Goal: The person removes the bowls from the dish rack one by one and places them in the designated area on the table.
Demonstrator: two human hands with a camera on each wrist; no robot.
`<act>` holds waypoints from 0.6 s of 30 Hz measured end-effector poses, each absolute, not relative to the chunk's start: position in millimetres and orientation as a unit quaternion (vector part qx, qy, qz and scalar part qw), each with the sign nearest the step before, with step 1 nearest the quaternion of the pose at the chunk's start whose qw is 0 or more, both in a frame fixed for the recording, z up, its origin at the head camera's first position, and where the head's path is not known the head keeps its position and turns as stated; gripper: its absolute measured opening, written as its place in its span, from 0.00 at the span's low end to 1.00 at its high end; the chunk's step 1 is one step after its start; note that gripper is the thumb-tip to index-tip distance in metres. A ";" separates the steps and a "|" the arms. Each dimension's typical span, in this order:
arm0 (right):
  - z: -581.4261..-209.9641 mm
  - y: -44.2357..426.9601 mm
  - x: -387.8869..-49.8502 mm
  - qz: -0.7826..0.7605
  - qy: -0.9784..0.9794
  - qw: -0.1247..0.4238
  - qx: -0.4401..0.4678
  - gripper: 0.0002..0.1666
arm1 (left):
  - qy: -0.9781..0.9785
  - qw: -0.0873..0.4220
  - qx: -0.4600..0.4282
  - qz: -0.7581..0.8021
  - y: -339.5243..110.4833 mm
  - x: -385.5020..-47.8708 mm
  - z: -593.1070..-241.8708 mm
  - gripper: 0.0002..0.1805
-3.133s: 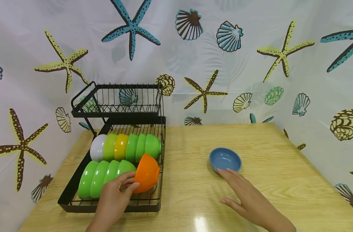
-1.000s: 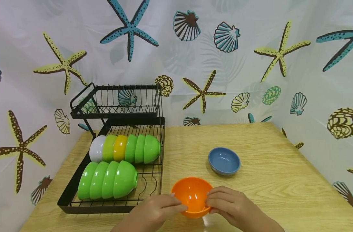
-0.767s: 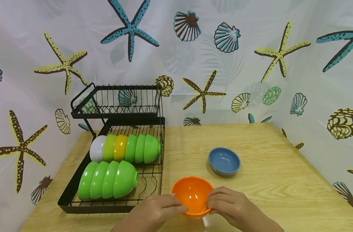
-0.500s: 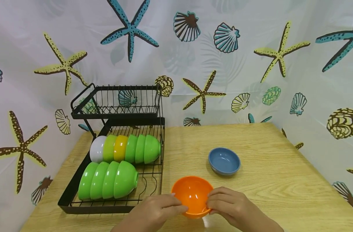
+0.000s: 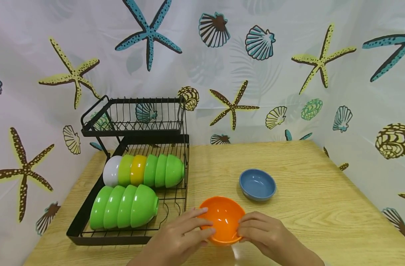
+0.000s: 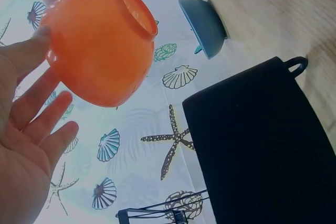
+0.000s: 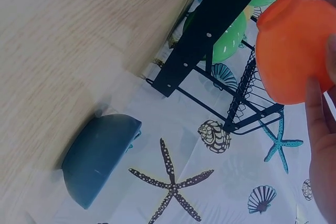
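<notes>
In the head view an orange bowl [image 5: 222, 217] is held above the table near its front edge, its inside facing up and toward the camera. My right hand [image 5: 273, 236] grips its right side, thumb and fingers on the wall, as the right wrist view also shows on the bowl [image 7: 291, 51]. On the opposite side, my left hand [image 5: 175, 238] has its fingers spread. One fingertip touches the orange bowl [image 6: 105, 45] in the left wrist view, while the other fingers extend beside it. Behind the right hand stands a small blue bowl [image 5: 257, 184].
A black two-tier dish rack [image 5: 105, 240] stands at the left. Its lower tier holds a front row of green bowls [image 5: 143, 206] and a back row of white, yellow [image 5: 138, 170] and green ones. Patterned curtain [image 5: 289, 77] surrounds the wooden table [image 5: 315, 207].
The orange bowl came from the rack's front row to between both hands. Most recently it has risen slightly and tilted, and the left hand's fingers have loosened and spread; the right hand keeps its grip.
</notes>
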State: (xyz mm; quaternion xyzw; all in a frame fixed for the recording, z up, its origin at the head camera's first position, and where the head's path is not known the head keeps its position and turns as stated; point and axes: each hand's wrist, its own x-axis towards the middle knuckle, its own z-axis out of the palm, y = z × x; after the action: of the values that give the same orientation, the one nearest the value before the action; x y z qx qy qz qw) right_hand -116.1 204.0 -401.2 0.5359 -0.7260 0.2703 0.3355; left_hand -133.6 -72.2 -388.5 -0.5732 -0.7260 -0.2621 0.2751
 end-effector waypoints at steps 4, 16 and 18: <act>-399.3 203.8 -118.9 0.270 -0.723 0.349 0.531 0.08 | -0.749 0.274 -0.547 -0.255 -76.5 -133.9 -387.3 0.19; -401.2 219.1 -123.8 0.237 -0.768 0.375 0.462 0.14 | -0.810 0.246 -0.478 -0.235 -93.1 -139.7 -389.5 0.26; -403.2 222.8 -126.1 0.231 -0.776 0.383 0.446 0.16 | -0.823 0.239 -0.461 -0.229 -96.0 -140.3 -389.6 0.26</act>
State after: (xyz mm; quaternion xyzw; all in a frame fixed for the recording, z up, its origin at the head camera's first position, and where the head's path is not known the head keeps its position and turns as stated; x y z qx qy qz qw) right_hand -126.1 222.8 -403.2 0.4456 -0.7756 0.2306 0.3830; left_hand -140.3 -96.0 -389.6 -0.4613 -0.8230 -0.2293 0.2394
